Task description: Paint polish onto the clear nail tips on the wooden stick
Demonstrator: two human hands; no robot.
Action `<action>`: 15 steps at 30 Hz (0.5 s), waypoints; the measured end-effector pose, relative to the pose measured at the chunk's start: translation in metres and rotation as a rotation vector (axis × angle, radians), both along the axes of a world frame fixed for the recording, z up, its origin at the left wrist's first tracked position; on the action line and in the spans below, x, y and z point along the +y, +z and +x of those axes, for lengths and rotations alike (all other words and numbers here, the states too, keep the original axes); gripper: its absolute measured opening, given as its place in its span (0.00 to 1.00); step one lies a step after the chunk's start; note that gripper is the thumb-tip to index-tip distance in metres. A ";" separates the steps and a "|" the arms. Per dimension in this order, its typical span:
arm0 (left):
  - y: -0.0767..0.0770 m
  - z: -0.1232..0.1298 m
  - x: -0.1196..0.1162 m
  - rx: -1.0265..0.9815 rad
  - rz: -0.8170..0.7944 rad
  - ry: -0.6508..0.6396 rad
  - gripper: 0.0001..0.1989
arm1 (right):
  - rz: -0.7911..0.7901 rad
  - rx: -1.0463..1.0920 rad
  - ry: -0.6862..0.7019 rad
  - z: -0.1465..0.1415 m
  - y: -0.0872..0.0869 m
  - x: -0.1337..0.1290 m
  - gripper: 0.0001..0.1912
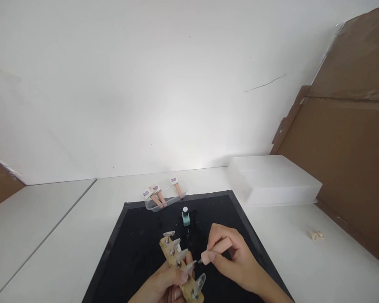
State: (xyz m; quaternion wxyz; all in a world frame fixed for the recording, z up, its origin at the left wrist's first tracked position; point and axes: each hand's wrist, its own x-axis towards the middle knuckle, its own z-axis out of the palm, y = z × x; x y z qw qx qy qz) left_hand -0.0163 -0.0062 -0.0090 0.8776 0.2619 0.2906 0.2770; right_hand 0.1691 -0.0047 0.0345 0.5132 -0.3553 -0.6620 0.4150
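1. White bench [60, 240] partly covered by black mat [120, 252]
2. Wooden strip [167, 251] with clear nail tips [200, 283] held over mat, gripped by fingers of left hand [162, 283]
3. Pink applicator [223, 245] pinched between fingers of right hand [238, 263], point just beside a nail tip
4. Teal bottle [186, 218] stood on mat

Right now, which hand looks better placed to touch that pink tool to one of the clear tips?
Right, I'd judge: the right hand holds the pink tool, its thin end close to a clear tip. The left hand is busy gripping the wooden strip.
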 end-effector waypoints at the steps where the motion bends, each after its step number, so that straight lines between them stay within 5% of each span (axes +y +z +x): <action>1: 0.000 -0.001 0.000 -0.007 0.000 -0.004 0.09 | -0.015 0.008 -0.024 0.000 0.000 0.000 0.07; 11: 0.001 0.000 0.001 0.001 0.027 -0.009 0.07 | -0.002 0.119 0.144 0.002 -0.007 0.000 0.05; 15: 0.000 0.001 0.001 0.026 0.032 -0.025 0.07 | -0.076 0.063 0.084 0.000 -0.006 0.001 0.03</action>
